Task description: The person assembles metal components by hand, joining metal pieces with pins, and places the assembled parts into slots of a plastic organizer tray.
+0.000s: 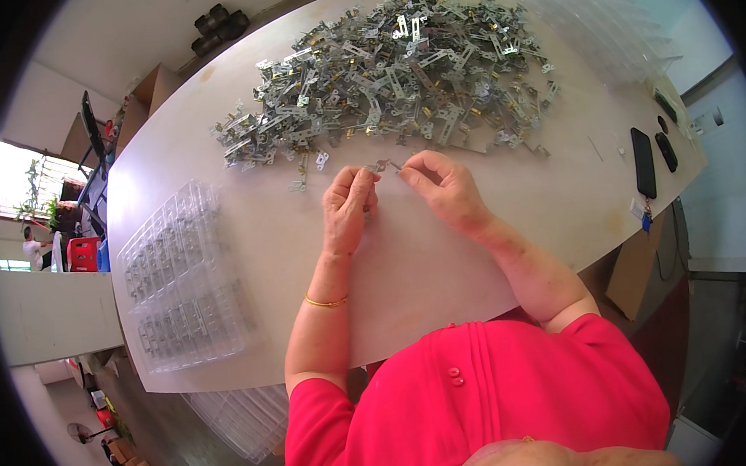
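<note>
My left hand [351, 204] pinches a small metal bracket [377, 166] between thumb and fingers, just in front of a big heap of metal brackets [415, 70]. Close beside it, my right hand [445, 187] is closed on a thin dark piece [396, 167], too small to name, with its tip near the bracket. Whether the two pieces touch I cannot tell. A few loose brackets [298, 185] lie on the table by the heap's near left edge.
At left on the white table [377, 317] lies a clear plastic tray [181, 277] with rows of metal parts. Stacked clear trays [590, 19] stand far right. A black phone [643, 163] and dark small items [666, 152] sit near the right edge. More trays [239, 417] are below the table.
</note>
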Demonstrator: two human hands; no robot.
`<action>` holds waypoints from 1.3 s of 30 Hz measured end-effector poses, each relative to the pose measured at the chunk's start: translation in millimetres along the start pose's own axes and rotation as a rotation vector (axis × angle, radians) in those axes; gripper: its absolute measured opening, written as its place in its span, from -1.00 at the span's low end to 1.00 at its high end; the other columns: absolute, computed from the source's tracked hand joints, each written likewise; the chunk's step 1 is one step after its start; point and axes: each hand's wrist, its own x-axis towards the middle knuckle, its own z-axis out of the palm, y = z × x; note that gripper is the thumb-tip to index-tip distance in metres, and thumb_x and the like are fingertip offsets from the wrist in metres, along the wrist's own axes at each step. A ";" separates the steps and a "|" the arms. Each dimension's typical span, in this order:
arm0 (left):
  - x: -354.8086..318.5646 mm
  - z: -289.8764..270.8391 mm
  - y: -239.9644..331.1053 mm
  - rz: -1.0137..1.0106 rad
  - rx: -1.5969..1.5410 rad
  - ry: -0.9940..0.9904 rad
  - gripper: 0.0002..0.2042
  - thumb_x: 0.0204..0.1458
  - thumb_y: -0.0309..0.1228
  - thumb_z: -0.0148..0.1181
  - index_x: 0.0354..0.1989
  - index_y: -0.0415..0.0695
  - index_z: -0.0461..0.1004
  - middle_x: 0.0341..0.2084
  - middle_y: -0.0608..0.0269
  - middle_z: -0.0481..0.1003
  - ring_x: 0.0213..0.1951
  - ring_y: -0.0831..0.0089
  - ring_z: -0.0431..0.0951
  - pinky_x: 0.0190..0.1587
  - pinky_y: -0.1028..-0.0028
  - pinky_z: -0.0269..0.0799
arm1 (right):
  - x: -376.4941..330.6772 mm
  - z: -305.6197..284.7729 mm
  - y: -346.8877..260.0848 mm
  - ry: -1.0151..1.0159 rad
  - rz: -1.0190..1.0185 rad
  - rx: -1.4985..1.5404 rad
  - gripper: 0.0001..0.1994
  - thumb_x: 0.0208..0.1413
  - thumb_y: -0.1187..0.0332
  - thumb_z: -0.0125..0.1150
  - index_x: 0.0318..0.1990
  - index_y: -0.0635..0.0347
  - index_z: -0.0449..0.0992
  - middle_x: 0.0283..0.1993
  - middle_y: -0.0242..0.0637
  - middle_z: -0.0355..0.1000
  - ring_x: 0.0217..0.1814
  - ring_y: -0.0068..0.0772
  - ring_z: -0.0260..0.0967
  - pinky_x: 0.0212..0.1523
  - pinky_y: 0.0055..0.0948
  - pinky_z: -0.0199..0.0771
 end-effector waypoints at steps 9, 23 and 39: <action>-1.2 -0.1 -0.9 0.037 0.150 0.013 -0.76 0.32 -0.30 0.06 -0.25 -0.24 0.50 -0.60 0.46 0.33 -0.55 0.70 0.27 -0.50 0.65 0.20 | 1.6 -1.2 1.7 0.006 -0.044 -0.072 -0.88 0.20 0.39 0.27 -0.27 0.25 0.53 -0.37 -0.44 0.40 -0.40 -0.68 0.27 -0.36 -0.56 0.34; -5.2 1.5 -1.6 0.305 0.547 -0.012 -0.86 0.22 -0.42 0.17 -0.33 -0.23 0.48 -0.56 0.46 0.37 -0.46 0.68 0.26 -0.41 0.59 0.22 | 6.8 -8.0 6.7 -0.221 0.220 0.249 -0.82 0.28 0.43 0.14 -0.02 0.26 0.49 -0.27 -0.45 0.44 -0.28 -0.67 0.37 -0.25 -0.55 0.49; -10.2 18.5 7.2 0.509 0.725 -0.152 -0.93 0.12 -0.49 0.23 -0.36 -0.20 0.50 -0.62 0.21 0.41 -0.62 0.42 0.34 -0.52 0.47 0.27 | 11.6 -18.2 11.7 -0.296 0.293 0.505 -0.85 0.27 0.27 0.22 -0.19 0.13 0.52 -0.28 -0.48 0.46 -0.22 -0.67 0.36 -0.15 -0.53 0.45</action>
